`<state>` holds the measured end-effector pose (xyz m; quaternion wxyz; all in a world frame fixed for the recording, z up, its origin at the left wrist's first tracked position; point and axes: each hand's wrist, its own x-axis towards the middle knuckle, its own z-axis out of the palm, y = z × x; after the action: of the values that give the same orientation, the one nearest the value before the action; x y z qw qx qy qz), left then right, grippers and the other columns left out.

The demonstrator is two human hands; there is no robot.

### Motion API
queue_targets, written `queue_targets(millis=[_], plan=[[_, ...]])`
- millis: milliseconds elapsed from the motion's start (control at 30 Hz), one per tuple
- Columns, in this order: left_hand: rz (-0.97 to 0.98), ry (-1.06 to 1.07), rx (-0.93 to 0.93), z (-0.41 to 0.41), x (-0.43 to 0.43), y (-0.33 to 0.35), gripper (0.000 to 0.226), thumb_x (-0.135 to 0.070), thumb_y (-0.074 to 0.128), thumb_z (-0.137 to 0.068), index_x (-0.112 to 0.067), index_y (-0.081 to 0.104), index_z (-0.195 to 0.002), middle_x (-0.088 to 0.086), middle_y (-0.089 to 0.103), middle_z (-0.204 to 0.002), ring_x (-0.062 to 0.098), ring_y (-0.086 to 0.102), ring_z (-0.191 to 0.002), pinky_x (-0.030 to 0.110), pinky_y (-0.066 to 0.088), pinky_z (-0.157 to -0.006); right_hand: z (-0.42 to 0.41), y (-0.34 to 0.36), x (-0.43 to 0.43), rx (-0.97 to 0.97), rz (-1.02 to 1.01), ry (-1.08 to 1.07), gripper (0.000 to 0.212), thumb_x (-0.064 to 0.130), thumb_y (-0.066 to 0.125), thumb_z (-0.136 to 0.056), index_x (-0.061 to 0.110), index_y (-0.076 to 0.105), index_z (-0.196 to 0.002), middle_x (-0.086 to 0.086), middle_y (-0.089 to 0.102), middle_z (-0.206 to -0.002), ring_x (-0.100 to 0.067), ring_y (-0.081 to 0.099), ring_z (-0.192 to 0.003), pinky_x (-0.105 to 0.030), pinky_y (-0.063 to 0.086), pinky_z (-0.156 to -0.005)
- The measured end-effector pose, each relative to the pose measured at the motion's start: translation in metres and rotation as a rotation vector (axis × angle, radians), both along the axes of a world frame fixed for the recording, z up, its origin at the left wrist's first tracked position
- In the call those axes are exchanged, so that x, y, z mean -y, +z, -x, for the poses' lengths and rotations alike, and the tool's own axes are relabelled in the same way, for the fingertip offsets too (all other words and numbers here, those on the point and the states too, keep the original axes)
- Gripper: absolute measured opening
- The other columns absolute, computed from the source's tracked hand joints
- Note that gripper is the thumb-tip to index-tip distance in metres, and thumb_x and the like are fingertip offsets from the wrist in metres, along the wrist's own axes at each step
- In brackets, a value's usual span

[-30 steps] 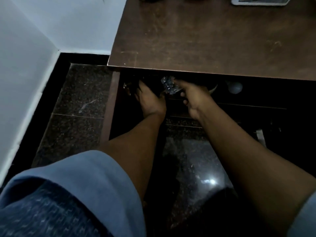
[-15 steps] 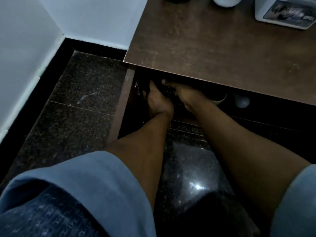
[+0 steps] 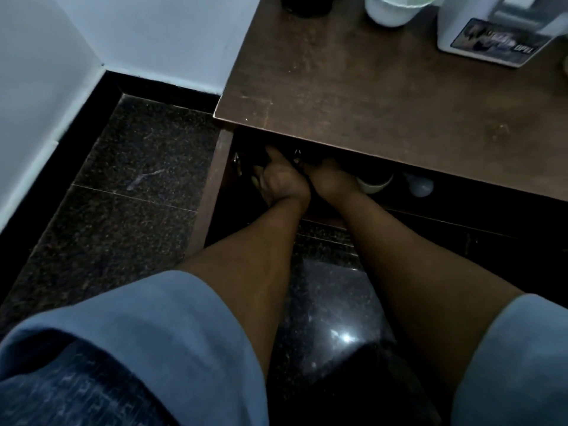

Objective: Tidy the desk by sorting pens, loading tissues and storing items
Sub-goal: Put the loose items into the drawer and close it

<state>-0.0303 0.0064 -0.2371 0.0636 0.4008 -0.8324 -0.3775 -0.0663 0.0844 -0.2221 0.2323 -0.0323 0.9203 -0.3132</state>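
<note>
Fingers (image 3: 273, 155) deeper under desk (image 3: 368, 96), item hidden

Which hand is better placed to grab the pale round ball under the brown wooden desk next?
Likely the right hand: nearer the pale round ball; the left hand lies farther off.

a home room or small study, it seems: a worn brown desk (image 3: 384, 96) set in a corner of plain white walls (image 3: 46, 72), dark speckled stone floor (image 3: 138, 195), a white plant pot (image 3: 392, 10) and a stickered white box (image 3: 491, 35) on top.
</note>
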Motion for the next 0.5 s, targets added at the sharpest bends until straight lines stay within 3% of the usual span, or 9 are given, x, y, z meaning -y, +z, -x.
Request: queue_targets(millis=[67,167,267,367,433,500], plan=[[-0.021,-0.064,0.020,-0.007,-0.002,0.003,0.081,-0.036,0.068,-0.093,-0.006,0.029,-0.157,0.019,0.050,-0.152,0.036,0.038,-0.145,0.041,0.031,-0.115,-0.016,0.007,-0.017,-0.124,-0.127,-0.017,0.060,0.057,0.050,-0.099,0.010,0.058,-0.135,-0.023,0.061,-0.138,-0.043,0.059,-0.124,-0.038,0.046,-0.090],[-0.051,-0.163,0.042,-0.031,-0.015,0.011,0.105,-0.038,0.074,-0.090,-0.002,0.007,-0.163,0.016,0.030,-0.167,0.036,0.021,-0.155,0.041,0.026,-0.124,-0.046,0.023,-0.051,-0.245,-0.098,0.076,0.050,0.040,0.061,-0.098,0.005,0.054,-0.132,-0.024,0.066,-0.128,-0.043,0.063,-0.117,-0.045,0.053,-0.093],[-0.025,-0.276,0.050,-0.061,-0.044,0.025,0.101,-0.039,0.066,-0.095,0.003,0.003,-0.163,0.020,0.008,-0.173,0.039,0.005,-0.159,0.040,0.010,-0.130,-0.073,0.043,-0.090,-0.296,-0.086,0.172,0.034,0.028,0.064,-0.096,0.011,0.062,-0.124,-0.019,0.071,-0.121,-0.039,0.066,-0.112,-0.043,0.056,-0.088],[0.102,-0.495,0.065,-0.089,-0.080,0.037,0.097,-0.040,0.060,-0.098,0.003,0.003,-0.163,0.020,0.002,-0.173,0.038,-0.001,-0.160,0.043,0.006,-0.130,-0.096,0.064,-0.128,-0.357,-0.151,0.151,0.025,0.030,0.059,-0.097,0.014,0.067,-0.114,-0.017,0.073,-0.112,-0.038,0.067,-0.104,-0.043,0.057,-0.081],[0.137,-0.656,0.039,-0.102,-0.098,0.045,0.088,-0.033,0.058,-0.100,0.001,0.009,-0.163,0.020,0.007,-0.173,0.036,0.000,-0.160,0.042,0.007,-0.130,-0.107,0.078,-0.153,-0.405,-0.199,0.131,0.018,0.029,0.056,-0.098,0.013,0.064,-0.099,-0.016,0.073,-0.101,-0.039,0.067,-0.094,-0.041,0.055,-0.070],[0.102,-0.824,-0.060,-0.108,-0.117,0.061,0.070,-0.023,0.055,-0.101,-0.001,0.026,-0.161,0.018,0.024,-0.170,0.033,0.013,-0.160,0.038,0.016,-0.129,-0.116,0.091,-0.182,-0.468,-0.253,0.107,0.021,0.029,0.054,-0.098,0.012,0.061,-0.087,-0.015,0.071,-0.091,-0.038,0.067,-0.085,-0.040,0.052,-0.064]])
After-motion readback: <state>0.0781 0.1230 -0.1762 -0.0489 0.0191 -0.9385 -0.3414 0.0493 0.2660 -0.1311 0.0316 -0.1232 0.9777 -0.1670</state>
